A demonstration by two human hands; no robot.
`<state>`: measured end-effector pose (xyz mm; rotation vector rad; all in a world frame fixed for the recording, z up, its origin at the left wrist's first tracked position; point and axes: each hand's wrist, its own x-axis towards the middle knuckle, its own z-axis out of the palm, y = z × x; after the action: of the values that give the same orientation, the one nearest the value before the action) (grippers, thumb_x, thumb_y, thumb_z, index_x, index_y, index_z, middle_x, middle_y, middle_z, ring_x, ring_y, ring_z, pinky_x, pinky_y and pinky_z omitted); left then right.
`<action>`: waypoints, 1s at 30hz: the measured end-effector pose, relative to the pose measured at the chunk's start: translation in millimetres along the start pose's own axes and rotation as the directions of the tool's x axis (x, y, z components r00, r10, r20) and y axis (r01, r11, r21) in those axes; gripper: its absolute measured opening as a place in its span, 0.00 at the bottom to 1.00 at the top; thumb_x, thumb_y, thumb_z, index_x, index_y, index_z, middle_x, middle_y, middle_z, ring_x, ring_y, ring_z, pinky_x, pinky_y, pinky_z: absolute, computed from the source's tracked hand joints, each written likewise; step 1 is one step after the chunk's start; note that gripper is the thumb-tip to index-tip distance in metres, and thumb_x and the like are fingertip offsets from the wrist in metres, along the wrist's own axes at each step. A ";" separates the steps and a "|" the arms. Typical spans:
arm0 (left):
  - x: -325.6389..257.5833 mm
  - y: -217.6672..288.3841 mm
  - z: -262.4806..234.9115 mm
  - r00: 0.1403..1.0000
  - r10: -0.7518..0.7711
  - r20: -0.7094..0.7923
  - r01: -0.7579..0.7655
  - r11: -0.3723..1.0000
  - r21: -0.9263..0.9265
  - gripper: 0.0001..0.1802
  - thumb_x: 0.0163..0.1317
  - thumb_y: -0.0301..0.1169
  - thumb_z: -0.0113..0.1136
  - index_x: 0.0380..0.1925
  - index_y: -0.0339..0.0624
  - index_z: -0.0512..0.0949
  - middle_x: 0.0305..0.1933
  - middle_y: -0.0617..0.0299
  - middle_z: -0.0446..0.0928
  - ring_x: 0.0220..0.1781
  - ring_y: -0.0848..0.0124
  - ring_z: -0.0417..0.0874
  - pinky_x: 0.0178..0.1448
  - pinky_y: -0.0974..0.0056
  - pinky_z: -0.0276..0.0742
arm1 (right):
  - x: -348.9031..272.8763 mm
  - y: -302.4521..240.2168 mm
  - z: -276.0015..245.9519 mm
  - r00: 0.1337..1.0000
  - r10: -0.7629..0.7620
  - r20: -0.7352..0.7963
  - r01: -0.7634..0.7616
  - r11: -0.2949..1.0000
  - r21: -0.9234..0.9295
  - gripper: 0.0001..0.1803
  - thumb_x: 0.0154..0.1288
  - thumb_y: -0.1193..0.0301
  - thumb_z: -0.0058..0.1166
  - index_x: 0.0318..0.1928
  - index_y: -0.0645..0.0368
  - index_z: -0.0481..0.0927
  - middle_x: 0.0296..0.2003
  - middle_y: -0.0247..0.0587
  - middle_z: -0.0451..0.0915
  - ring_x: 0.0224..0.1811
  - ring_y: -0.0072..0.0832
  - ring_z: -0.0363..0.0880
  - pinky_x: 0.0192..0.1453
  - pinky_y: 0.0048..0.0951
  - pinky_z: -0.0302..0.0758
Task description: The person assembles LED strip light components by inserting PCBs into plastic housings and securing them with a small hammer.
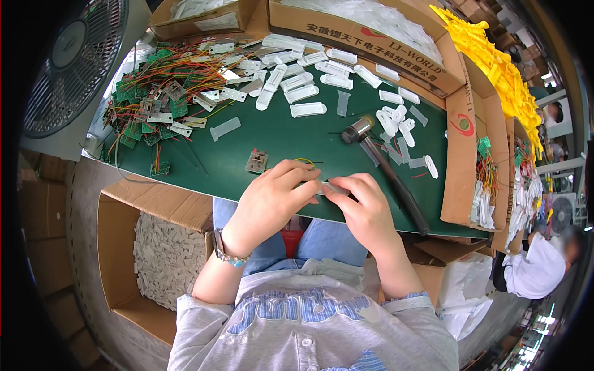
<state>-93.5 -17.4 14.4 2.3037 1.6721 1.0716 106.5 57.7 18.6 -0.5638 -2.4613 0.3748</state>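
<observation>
The small clear plastic piece [327,186] sits at the near edge of the green mat [278,139], pinched between your two hands just above your lap. Your left hand [272,196] closes thumb and forefinger on its left end; your right hand [365,210] pinches the right end, fingers pressed together on it. The piece's long axis runs from nine o'clock to three o'clock, roughly level with the mat edge; which end is the head cannot be told, as your fingers hide most of it. A thin yellow-green wire [304,162] arcs at twelve o'clock from your left knuckles; whether it joins the piece cannot be told. Judgement: you appear to be mid-assembly, seating or closing a part by finger pressure. The next move likely calls for steady, even pressure from both thumbs, with the wire kept out of the seam. A loose small circuit board [256,161] lies at eleven o'clock from your left hand, apart from it. The hammer [383,167] lies at one o'clock from your right hand, head away from you, untouched. White plastic shells [297,80] and wired boards [154,99] are heaped well beyond.
</observation>
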 end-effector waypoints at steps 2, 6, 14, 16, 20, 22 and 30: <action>0.4 1.4 -0.4 1.000 -0.003 -0.006 0.003 1.000 -0.002 0.15 0.50 0.30 0.73 0.36 0.43 0.79 0.48 0.62 0.83 0.55 0.60 0.82 0.55 0.58 0.83 | -1.7 1.2 -1.0 0.999 -0.027 0.026 0.029 0.998 -0.062 0.16 0.55 0.75 0.61 0.46 0.57 0.87 0.46 0.34 0.82 0.47 0.34 0.79 0.48 0.35 0.78; 0.8 0.9 -0.3 1.000 0.001 -0.013 -0.001 1.000 0.001 0.14 0.50 0.30 0.72 0.36 0.44 0.80 0.49 0.62 0.83 0.56 0.61 0.82 0.55 0.58 0.83 | -3.4 0.4 -2.5 0.998 -0.054 0.023 0.056 0.993 -0.105 0.17 0.55 0.74 0.60 0.47 0.57 0.87 0.47 0.34 0.82 0.49 0.33 0.80 0.51 0.36 0.77; 0.8 0.6 -0.5 1.000 0.002 -0.016 -0.002 1.000 -0.008 0.14 0.51 0.30 0.72 0.37 0.44 0.80 0.49 0.62 0.83 0.56 0.61 0.82 0.55 0.59 0.83 | -4.0 -2.2 -0.9 0.999 -0.037 0.018 0.038 0.996 -0.075 0.16 0.56 0.76 0.59 0.47 0.62 0.85 0.49 0.37 0.83 0.52 0.34 0.80 0.54 0.37 0.76; 1.6 1.0 0.3 1.000 0.008 -0.022 -0.008 1.000 -0.017 0.14 0.51 0.30 0.72 0.38 0.44 0.81 0.49 0.62 0.83 0.56 0.61 0.82 0.55 0.59 0.83 | -6.7 -1.1 -1.5 0.999 -0.023 0.042 0.026 0.997 -0.072 0.16 0.57 0.76 0.60 0.48 0.62 0.84 0.51 0.37 0.82 0.54 0.35 0.79 0.56 0.38 0.75; 0.2 0.7 0.2 1.000 0.000 -0.018 0.000 1.000 -0.021 0.14 0.51 0.30 0.72 0.37 0.44 0.80 0.49 0.63 0.83 0.56 0.61 0.82 0.55 0.59 0.82 | -9.3 -5.2 -10.6 0.996 -0.019 0.082 0.035 0.981 -0.190 0.22 0.56 0.74 0.64 0.53 0.61 0.82 0.60 0.39 0.78 0.63 0.39 0.74 0.62 0.44 0.72; -1.2 -0.3 -0.5 1.000 -0.010 -0.019 0.010 1.000 -0.022 0.14 0.51 0.31 0.72 0.37 0.44 0.80 0.49 0.63 0.83 0.55 0.62 0.82 0.55 0.59 0.82 | -15.5 -14.9 -29.8 0.995 0.080 0.065 -0.054 0.945 -0.323 0.27 0.55 0.73 0.67 0.58 0.60 0.80 0.64 0.40 0.75 0.67 0.43 0.70 0.66 0.48 0.68; -0.3 1.0 -2.9 0.999 0.015 -0.029 -0.015 1.000 0.000 0.13 0.52 0.32 0.71 0.37 0.45 0.80 0.49 0.64 0.83 0.55 0.62 0.82 0.54 0.61 0.82 | -56.5 11.5 -69.4 0.904 0.422 -0.062 -0.396 0.777 -0.489 0.21 0.61 0.76 0.63 0.55 0.62 0.75 0.47 0.46 0.77 0.50 0.46 0.74 0.55 0.46 0.72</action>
<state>-94.5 -19.0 16.8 2.3154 1.6678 1.1124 193.2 50.6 42.2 -1.3374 -2.4680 -0.0945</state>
